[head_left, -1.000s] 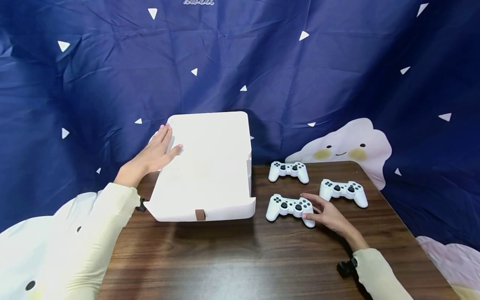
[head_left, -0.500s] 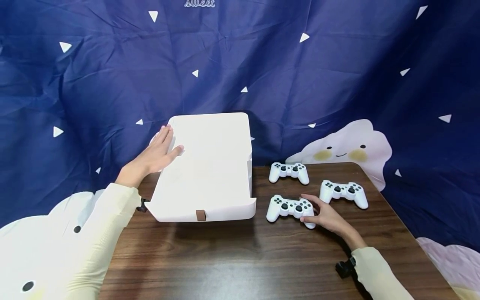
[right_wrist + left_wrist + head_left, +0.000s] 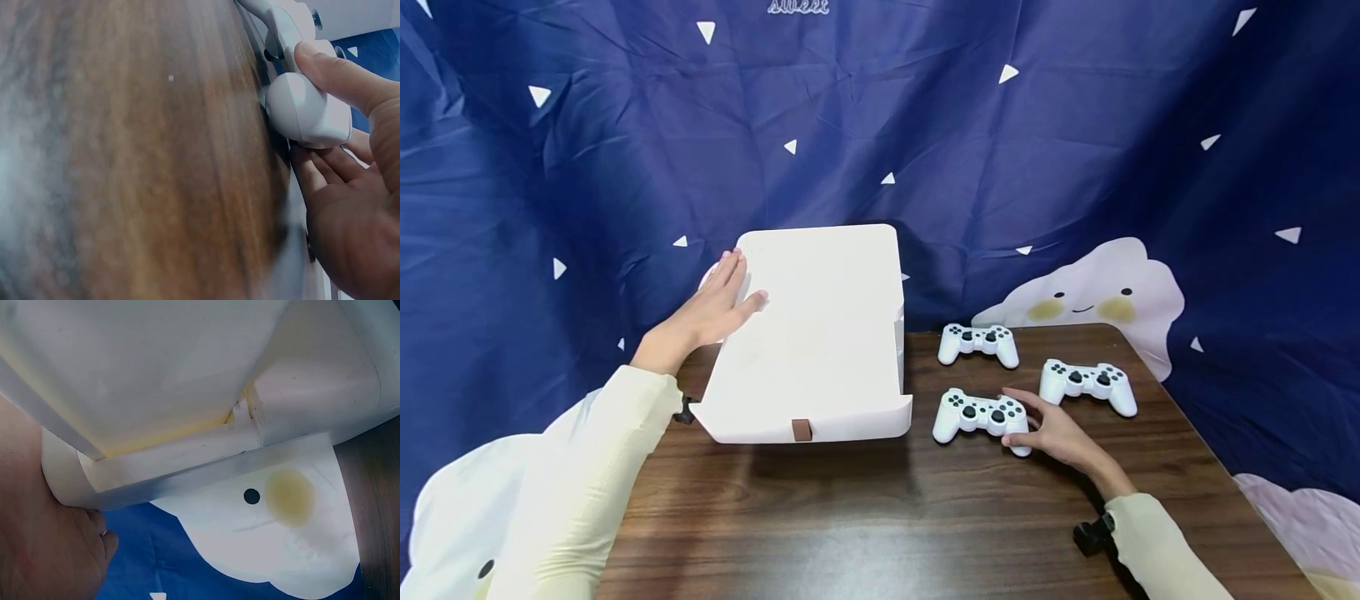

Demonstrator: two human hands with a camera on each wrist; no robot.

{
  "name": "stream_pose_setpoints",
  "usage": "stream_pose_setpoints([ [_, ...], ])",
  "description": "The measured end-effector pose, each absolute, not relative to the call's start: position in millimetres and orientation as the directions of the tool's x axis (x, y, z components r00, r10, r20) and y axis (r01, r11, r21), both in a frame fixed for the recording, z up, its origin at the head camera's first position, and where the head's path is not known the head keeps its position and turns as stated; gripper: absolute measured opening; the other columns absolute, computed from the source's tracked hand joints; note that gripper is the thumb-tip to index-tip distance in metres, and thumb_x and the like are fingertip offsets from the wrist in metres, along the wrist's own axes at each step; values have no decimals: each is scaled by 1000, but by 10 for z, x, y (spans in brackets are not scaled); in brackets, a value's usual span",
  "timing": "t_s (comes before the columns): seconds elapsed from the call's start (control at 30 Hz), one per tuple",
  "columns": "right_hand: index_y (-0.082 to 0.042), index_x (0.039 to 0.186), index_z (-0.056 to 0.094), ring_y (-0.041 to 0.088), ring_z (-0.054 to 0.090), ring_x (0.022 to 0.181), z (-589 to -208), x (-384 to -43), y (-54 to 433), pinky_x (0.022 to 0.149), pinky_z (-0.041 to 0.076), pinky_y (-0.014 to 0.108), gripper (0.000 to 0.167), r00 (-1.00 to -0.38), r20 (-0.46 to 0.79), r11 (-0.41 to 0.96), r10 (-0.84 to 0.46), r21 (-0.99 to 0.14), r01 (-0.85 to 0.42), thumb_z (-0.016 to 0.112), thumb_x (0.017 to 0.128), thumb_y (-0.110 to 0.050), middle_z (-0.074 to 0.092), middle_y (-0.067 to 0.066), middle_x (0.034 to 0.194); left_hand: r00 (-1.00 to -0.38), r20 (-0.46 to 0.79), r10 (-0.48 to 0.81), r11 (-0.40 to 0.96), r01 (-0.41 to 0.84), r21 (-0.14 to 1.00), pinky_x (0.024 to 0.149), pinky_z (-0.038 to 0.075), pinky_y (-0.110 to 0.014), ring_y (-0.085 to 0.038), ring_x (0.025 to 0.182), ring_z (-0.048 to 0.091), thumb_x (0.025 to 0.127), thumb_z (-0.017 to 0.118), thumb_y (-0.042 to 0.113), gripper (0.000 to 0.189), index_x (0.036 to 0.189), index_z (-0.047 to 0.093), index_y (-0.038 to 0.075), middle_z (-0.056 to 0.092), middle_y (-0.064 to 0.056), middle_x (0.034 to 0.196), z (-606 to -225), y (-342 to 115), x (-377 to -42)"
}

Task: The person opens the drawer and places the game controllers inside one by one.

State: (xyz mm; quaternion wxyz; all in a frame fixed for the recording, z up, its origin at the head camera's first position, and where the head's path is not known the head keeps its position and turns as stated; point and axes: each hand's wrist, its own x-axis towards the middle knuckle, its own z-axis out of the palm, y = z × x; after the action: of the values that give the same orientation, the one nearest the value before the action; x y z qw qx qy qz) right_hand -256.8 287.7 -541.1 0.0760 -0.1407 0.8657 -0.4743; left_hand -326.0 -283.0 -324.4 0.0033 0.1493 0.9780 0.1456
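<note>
A white box (image 3: 820, 333) with a small brown tab (image 3: 801, 430) on its front edge stands left of centre on the table. My left hand (image 3: 711, 307) rests on its left side, fingers straight and thumb on the top face. In the left wrist view the side of the box (image 3: 169, 369) fills the upper part, next to the palm (image 3: 44, 537). To the right, my right hand (image 3: 1060, 432) grips the right handle of a white game controller (image 3: 958, 414). The right wrist view shows the thumb (image 3: 331, 72) over that handle (image 3: 300, 109) and fingers beneath.
Behind the gripped controller lies a second white controller (image 3: 950, 344), and a third (image 3: 1114, 390) lies behind the right hand. The brown wooden table (image 3: 850, 525) ends at a blue cloth backdrop (image 3: 820, 150) printed with clouds and white triangles.
The right thumb has moved slightly left and down onto the controller's handle. The left hand and the box stay where they were.
</note>
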Motion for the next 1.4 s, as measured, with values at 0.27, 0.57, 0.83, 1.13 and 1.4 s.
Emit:
stream_pose_setpoints([
  [0.27,-1,160,46,41,42,152,-5415,-2571,2847,121,37,56,93,-958,23,525,-285,-833,-177,93,83,-25,48,21,164,-958,23,285,917,280,284,133,0,-63,-37,166,-17,110,30,67,97,168,-9,0,-18,-16,179,-3247,-2839,-3273],
  [0.57,-7,158,52,36,51,144,-5395,-2539,2827,99,47,9,91,-976,35,511,-215,-848,-143,95,81,-29,53,21,160,-958,28,284,915,280,290,133,1,-63,-35,166,-16,110,30,66,96,168,-9,1,-18,-15,179,-3237,-2819,-3261],
  [0.83,-5,157,53,30,55,140,-5362,-2521,2845,94,46,4,89,-979,58,472,-195,-870,-145,94,82,-28,56,19,158,-961,20,275,920,270,285,133,0,-63,-34,166,-18,109,29,68,98,168,-11,1,-20,-13,178,-3252,-2842,-3283],
  [1.13,-3,156,54,-2,63,119,-5244,-2522,2855,91,50,7,87,-983,85,433,-165,-889,-149,94,82,-24,56,23,156,-961,27,277,918,273,289,133,1,-63,-35,166,-16,109,30,68,97,168,-9,1,-18,-13,179,-3245,-2839,-3275],
  [1.4,-4,155,55,4,56,134,-5084,-2518,2855,97,47,5,86,-986,82,456,-146,-879,-140,95,82,-27,56,18,158,-962,24,274,918,268,292,133,1,-63,-35,166,-17,109,29,69,98,168,-9,1,-18,-13,179,-3249,-2846,-3274],
])
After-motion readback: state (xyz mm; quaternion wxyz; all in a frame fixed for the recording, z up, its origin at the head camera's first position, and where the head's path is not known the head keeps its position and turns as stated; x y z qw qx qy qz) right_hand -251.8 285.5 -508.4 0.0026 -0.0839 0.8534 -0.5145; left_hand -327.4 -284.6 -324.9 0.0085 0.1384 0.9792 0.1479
